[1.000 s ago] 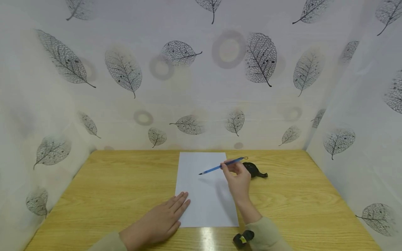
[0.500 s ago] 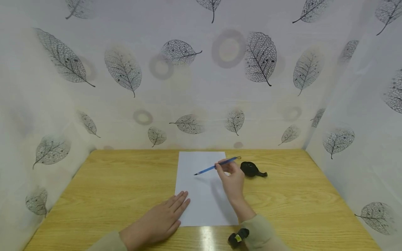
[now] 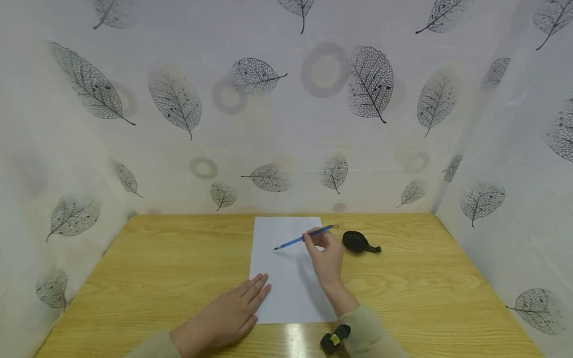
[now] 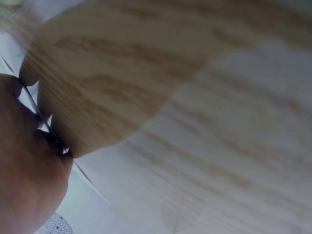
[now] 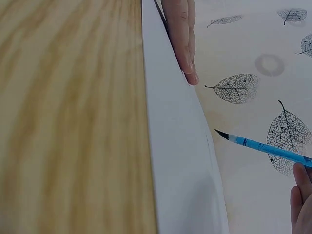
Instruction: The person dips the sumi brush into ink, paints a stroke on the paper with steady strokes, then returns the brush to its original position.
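A blue brush pen (image 3: 290,243) with a dark pointed tip and a small loop at its end is pinched between the thumb and fingers of my right hand (image 3: 327,258). In the right wrist view the brush pen (image 5: 268,148) shows its black tip raised above the white paper (image 5: 180,136). The sheet of paper (image 3: 286,293) lies flat and unmarked on the table. My left hand (image 3: 228,311) rests with straight fingers on the paper's lower left edge. In the left wrist view the left hand (image 4: 31,165) lies along that edge.
To the right of the paper sits a small black dish with a spout-like handle (image 3: 356,242). A black wrist strap device (image 3: 334,340) is at my right sleeve. The wooden table (image 3: 425,278) meets leaf-printed cloth walls (image 3: 286,129) at its back and sides.
My right hand has moved a little to the left over the paper, carrying the brush pen along. More of the black dish shows now. The left hand has stayed in place.
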Action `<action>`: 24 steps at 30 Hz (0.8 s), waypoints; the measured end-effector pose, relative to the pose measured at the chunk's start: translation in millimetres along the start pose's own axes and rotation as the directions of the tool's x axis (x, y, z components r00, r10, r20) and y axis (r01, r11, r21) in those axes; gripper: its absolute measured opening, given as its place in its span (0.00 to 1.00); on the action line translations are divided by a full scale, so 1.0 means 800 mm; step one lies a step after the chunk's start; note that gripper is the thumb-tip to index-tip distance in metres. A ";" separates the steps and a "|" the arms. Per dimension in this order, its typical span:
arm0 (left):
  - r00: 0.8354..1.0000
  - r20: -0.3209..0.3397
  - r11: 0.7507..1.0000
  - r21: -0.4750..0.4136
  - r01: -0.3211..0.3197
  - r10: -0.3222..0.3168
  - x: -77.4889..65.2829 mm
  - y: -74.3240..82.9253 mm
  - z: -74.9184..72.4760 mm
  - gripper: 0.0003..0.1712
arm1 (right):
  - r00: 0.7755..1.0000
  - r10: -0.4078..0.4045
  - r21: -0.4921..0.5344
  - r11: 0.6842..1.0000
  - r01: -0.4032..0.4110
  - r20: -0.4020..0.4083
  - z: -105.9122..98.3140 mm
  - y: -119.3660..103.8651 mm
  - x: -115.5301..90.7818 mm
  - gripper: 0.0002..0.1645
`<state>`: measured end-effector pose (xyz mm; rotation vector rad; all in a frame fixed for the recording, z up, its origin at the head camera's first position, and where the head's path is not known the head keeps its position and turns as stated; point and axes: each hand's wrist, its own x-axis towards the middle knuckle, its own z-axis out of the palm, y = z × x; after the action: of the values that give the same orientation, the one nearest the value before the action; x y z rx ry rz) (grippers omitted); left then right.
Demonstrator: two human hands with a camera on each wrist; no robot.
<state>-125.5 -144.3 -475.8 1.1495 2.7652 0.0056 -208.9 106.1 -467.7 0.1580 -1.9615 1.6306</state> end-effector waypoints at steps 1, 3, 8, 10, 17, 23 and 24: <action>1.000 0.000 1.000 0.001 -0.001 0.001 0.000 0.000 0.000 0.37 | 1.000 -0.001 0.000 1.000 0.001 -0.001 0.001 0.000 0.000 0.04; 1.000 -0.002 1.000 0.010 -0.003 0.003 0.000 0.000 0.000 0.37 | 1.000 -0.003 0.000 1.000 0.003 -0.004 0.003 0.000 -0.001 0.04; 1.000 -0.016 1.000 0.019 -0.008 0.009 -0.001 0.000 0.001 0.36 | 1.000 0.005 0.000 1.000 -0.005 -0.004 0.007 0.000 -0.001 0.04; 1.000 -0.020 1.000 0.016 -0.010 0.010 -0.001 0.000 0.001 0.36 | 1.000 0.015 -0.002 1.000 -0.015 -0.002 0.008 0.001 -0.002 0.04; 1.000 -0.023 1.000 0.028 -0.014 0.014 0.000 -0.001 0.003 0.36 | 0.999 0.041 -0.020 0.999 -0.041 0.002 0.011 -0.001 -0.004 0.04; 0.999 -0.028 0.999 0.037 -0.019 0.020 -0.001 -0.002 0.003 0.36 | 0.998 0.066 -0.045 0.997 -0.065 0.018 0.010 0.002 -0.004 0.03; 0.999 -0.026 0.999 0.031 -0.018 0.019 -0.001 -0.002 0.003 0.36 | 0.997 0.074 -0.048 0.996 -0.073 0.022 0.010 0.002 -0.004 0.03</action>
<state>-125.7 -145.9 -478.1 1.1913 2.7867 -0.0204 -209.9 97.9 -471.7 0.0883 -2.0438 1.6337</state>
